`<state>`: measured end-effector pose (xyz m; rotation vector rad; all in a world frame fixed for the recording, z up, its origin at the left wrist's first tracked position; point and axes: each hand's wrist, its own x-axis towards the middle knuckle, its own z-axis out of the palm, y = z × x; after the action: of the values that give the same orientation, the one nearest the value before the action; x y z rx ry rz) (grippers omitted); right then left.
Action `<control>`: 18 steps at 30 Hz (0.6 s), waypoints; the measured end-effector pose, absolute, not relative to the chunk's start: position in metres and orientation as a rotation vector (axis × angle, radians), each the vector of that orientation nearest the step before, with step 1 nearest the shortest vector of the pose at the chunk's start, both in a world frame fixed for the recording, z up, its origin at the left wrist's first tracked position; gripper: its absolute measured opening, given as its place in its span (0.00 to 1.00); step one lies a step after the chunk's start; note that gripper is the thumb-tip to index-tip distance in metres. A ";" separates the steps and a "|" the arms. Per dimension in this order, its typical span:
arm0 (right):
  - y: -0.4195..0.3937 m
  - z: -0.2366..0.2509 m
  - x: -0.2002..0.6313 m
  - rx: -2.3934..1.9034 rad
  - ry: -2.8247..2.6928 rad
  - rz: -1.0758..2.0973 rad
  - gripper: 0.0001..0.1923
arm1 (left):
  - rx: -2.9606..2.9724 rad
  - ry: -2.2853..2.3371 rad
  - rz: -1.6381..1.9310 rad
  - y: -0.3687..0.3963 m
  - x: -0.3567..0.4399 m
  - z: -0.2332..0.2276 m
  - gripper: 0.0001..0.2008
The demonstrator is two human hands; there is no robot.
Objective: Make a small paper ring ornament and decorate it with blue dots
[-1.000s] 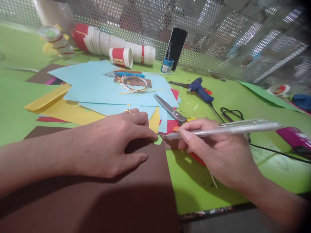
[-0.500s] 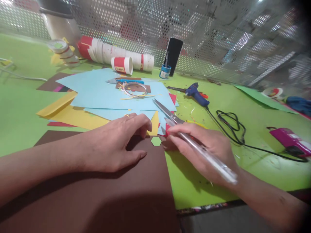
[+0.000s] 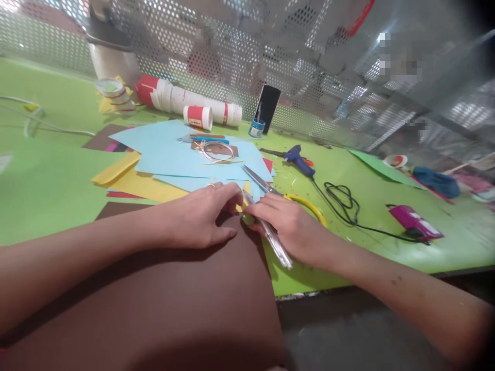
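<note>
Since the previous second the right hand (image 3: 288, 224) has swung its clear pen (image 3: 266, 232) from level to tip-down, fingers closed around it, and now covers the green hexagon at the brown sheet's (image 3: 201, 304) far corner. The left hand (image 3: 197, 219), fingers curled, presses that corner. Scissors (image 3: 260, 181) crowd just beyond; the table edge (image 3: 348, 286) lies near.

Table: you have a bright green top (image 3: 386, 206) before you, its dark front edge (image 3: 348, 286) running along the near right.
Back wall: a perforated metal screen (image 3: 232, 62) stands along the table's far side.
Beyond screen: you can make out only blurred shapes through the holes.
Light: even, with pale glare on the screen's right part.
</note>
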<state>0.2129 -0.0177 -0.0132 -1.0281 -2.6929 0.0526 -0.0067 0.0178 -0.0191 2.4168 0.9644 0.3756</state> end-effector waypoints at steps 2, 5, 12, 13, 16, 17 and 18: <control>-0.016 -0.014 0.212 -1.036 -2.724 0.003 0.11 | 2.423 0.966 0.383 0.019 -0.006 -0.019 0.13; -0.015 -0.013 0.210 -1.053 -2.746 -0.044 0.11 | 2.439 0.947 0.406 0.020 -0.006 -0.020 0.13; -0.017 -0.011 0.206 -1.149 -2.619 0.039 0.12 | 2.424 0.916 0.449 0.021 -0.007 -0.020 0.13; -0.017 -0.012 0.208 -1.172 -2.572 0.081 0.10 | 2.421 0.908 0.452 0.021 -0.008 -0.019 0.13; -0.017 -0.016 0.216 -1.240 -2.381 0.237 0.07 | 2.405 0.875 0.465 0.022 -0.009 -0.019 0.13; -0.017 -0.017 0.220 -1.260 -2.298 0.292 0.07 | 2.398 0.866 0.469 0.022 -0.009 -0.019 0.14; -0.017 -0.018 0.224 -1.278 -2.212 0.349 0.07 | 2.390 0.858 0.472 0.021 -0.009 -0.019 0.14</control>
<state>0.2235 -0.0170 -0.0183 -1.2782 -2.2117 0.3488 -0.0092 0.0214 -0.0187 2.3896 0.8575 0.4722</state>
